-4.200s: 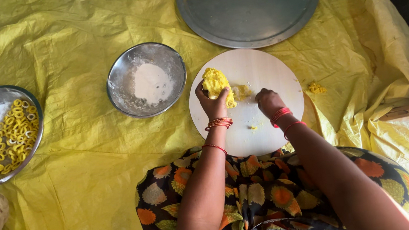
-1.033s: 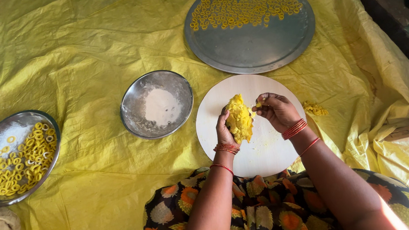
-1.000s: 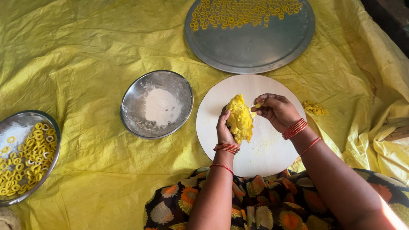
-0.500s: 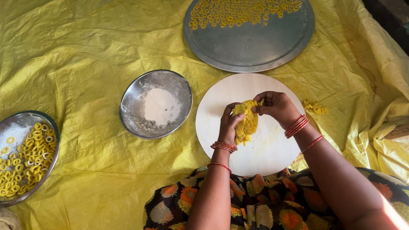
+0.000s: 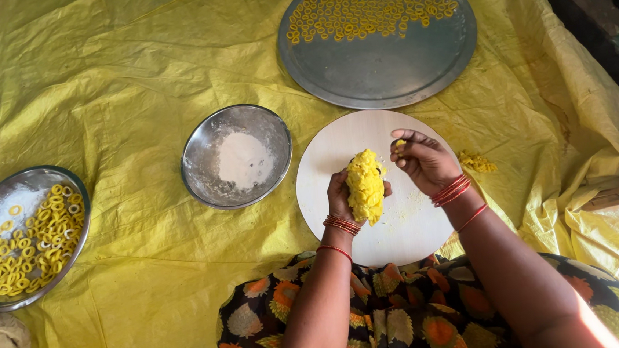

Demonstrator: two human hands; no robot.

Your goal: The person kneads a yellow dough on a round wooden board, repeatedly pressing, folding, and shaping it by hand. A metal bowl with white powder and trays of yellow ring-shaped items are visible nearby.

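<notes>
My left hand [image 5: 341, 195] grips a lump of yellow dough [image 5: 365, 185] and holds it upright above a round white board [image 5: 366, 140]. My right hand [image 5: 423, 160] is just to the right of the lump, its fingers pinched on a small piece of yellow dough [image 5: 398, 143]. Both wrists wear red bangles. Behind the board lies a large steel tray [image 5: 382, 65] with several small yellow dough rings along its far side.
A steel bowl of white flour [image 5: 237, 156] sits left of the board. A steel plate with several yellow rings [image 5: 20, 235] lies at the far left. Loose dough crumbs [image 5: 476, 161] rest right of the board. A yellow sheet [image 5: 96, 80] covers the floor; my patterned lap is below.
My right hand closed onto the lump half a second ago and has now drawn back to the right with a small pinched piece. The left hand keeps the lump over the board.
</notes>
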